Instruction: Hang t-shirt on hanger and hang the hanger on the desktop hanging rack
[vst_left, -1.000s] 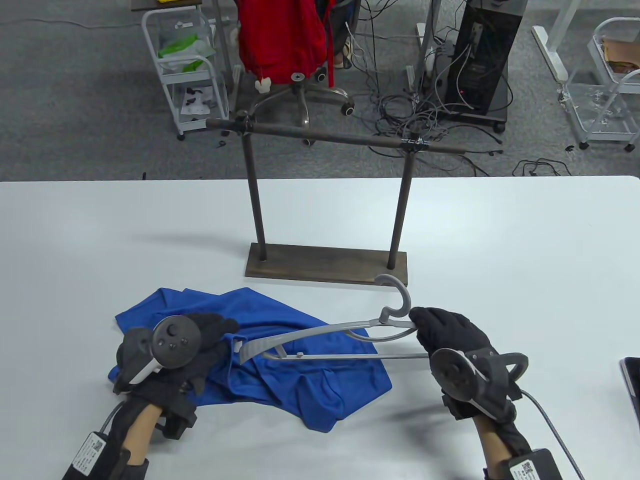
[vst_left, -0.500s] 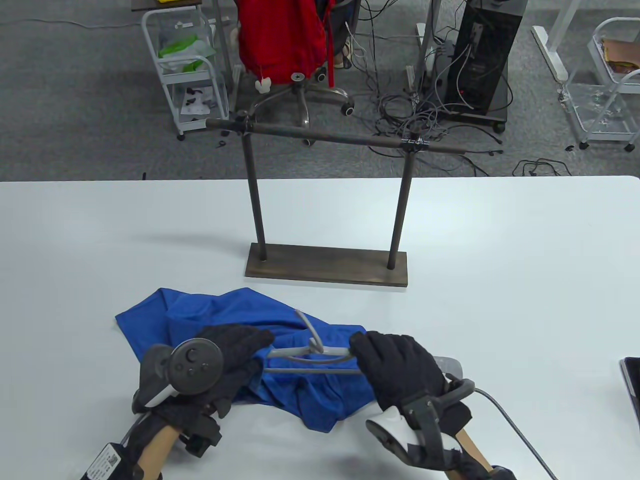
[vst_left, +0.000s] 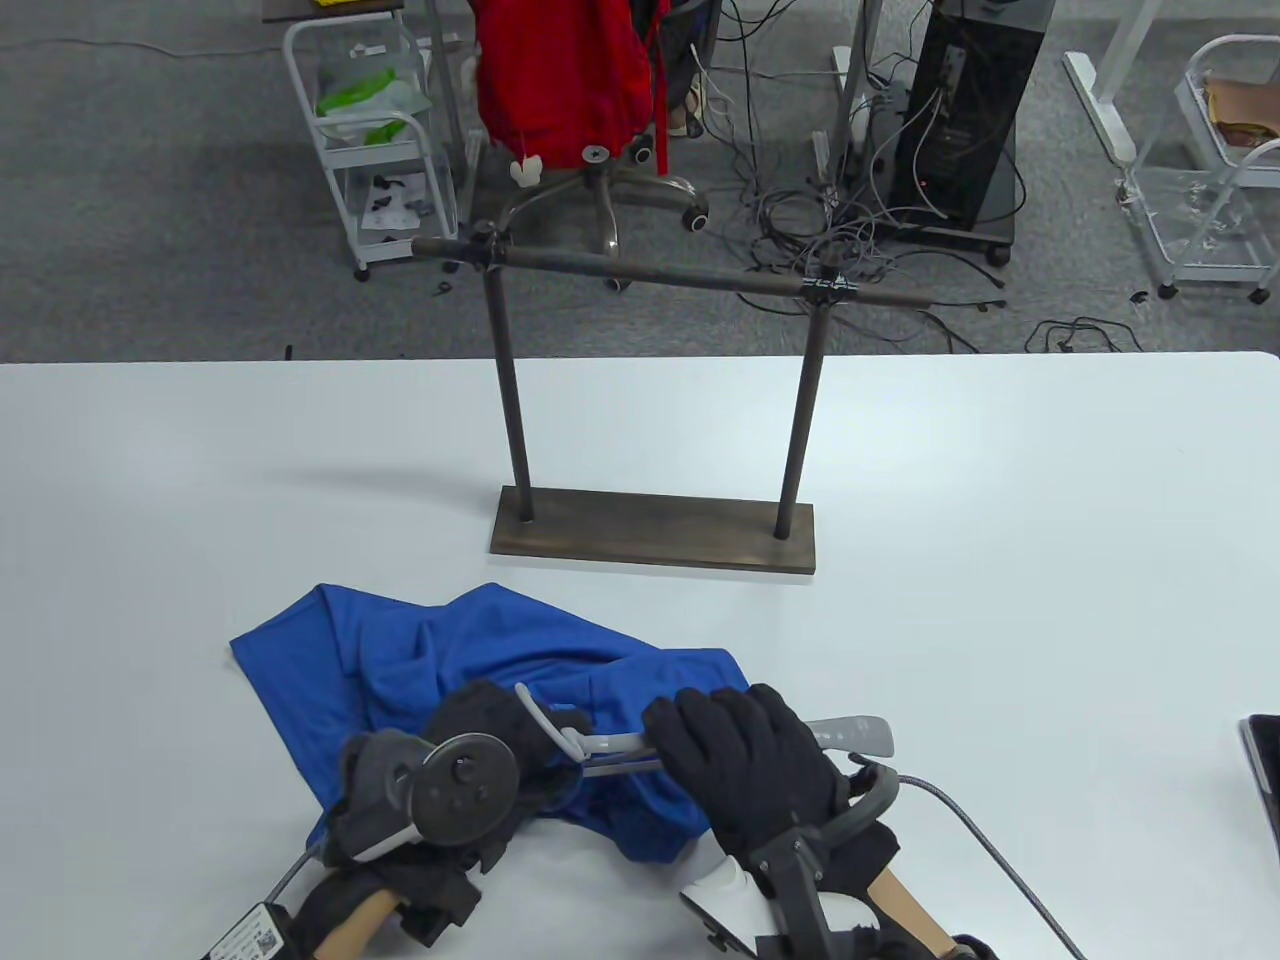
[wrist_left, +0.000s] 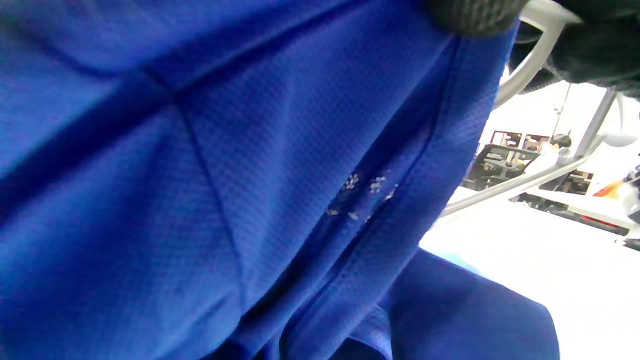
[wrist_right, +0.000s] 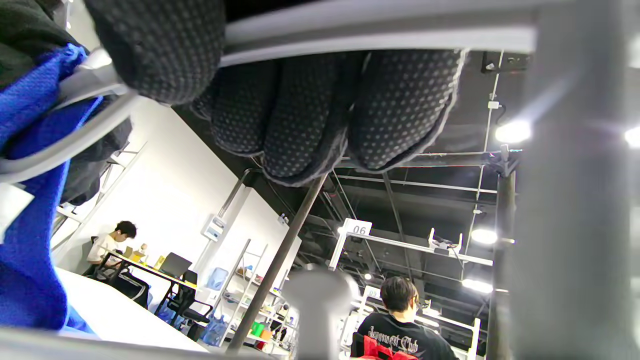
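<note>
Right hand (vst_left: 745, 765) is wrapped tight round the grey hanger (vst_left: 850, 733), holding it low over the blue shirt (vst_left: 400, 640) at the table's (vst_left: 1000, 600) near edge. Left hand (vst_left: 490, 740) is bunched in the shirt fabric by the hanger's hook (vst_left: 545, 722), gripping cloth. The rack (vst_left: 655, 535) stands just behind, bar bare.

Table: wide white tabletop (vst_left: 1050, 520).
Floor: grey carpet (vst_left: 150, 200) beyond its far edge.
Chair: swivel office chair (vst_left: 600, 200) with red cloth (vst_left: 560, 70) draped over it.
Carts: white wire trolley (vst_left: 365, 140) far left, another (vst_left: 1215, 170) far right.
Tower: black computer case (vst_left: 965, 110) amid tangled cables (vst_left: 800, 220).
Right edge: dark flat device (vst_left: 1262, 760), partly cut off.
</note>
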